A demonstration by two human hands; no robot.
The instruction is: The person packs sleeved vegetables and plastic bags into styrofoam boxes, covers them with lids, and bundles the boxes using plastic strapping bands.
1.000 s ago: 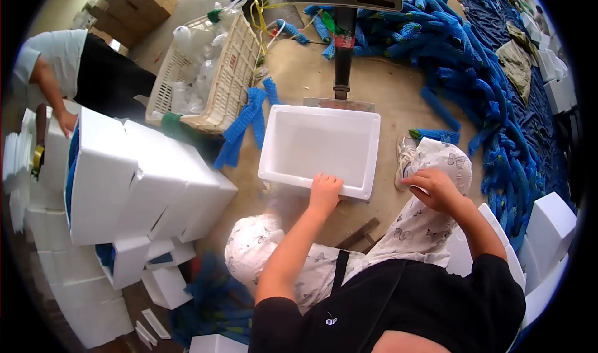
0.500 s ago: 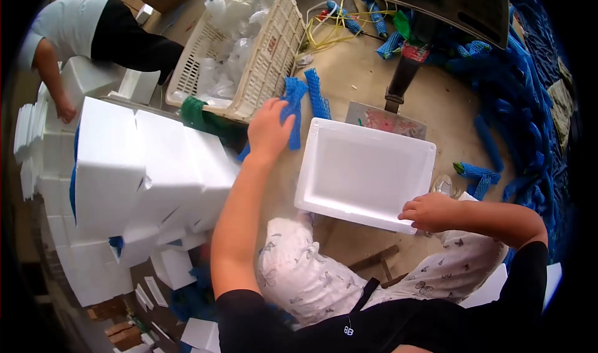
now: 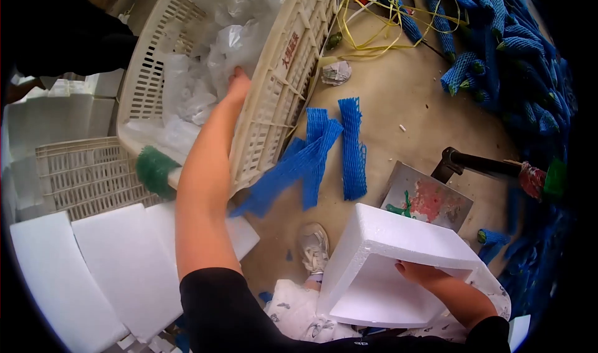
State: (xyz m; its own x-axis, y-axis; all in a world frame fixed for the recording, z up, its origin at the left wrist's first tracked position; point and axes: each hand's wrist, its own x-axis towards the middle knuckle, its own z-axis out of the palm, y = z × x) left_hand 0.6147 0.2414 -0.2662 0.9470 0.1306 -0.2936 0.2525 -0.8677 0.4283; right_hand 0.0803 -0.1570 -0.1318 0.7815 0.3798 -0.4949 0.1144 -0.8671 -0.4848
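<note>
My left hand (image 3: 238, 82) reaches into a cream slatted crate (image 3: 283, 66) among crumpled clear plastic bags (image 3: 199, 94); its fingers are mostly hidden by the plastic. A white foam box (image 3: 411, 231) rests tipped over my lap, its open side facing me. My right hand (image 3: 416, 272) is inside that opening, bent against the box's upper wall and gripping it, with the fingertips partly out of sight. Flat blue foam net sleeves (image 3: 354, 150) lie on the floor between the crate and the box.
A metal scale plate (image 3: 427, 197) with a dark post stands beyond the box. Net-wrapped green produce (image 3: 498, 48) is heaped at right. White foam boxes (image 3: 124, 266) are stacked at left, near another crate (image 3: 81, 172). Yellow straps (image 3: 374, 45) lie loose. A dark-clothed person (image 3: 68, 35) is at upper left.
My left hand has moved from the blue net sleeves into the crate's plastic bags. The foam box has come off the scale plate and tipped toward me, my right hand now inside it.
</note>
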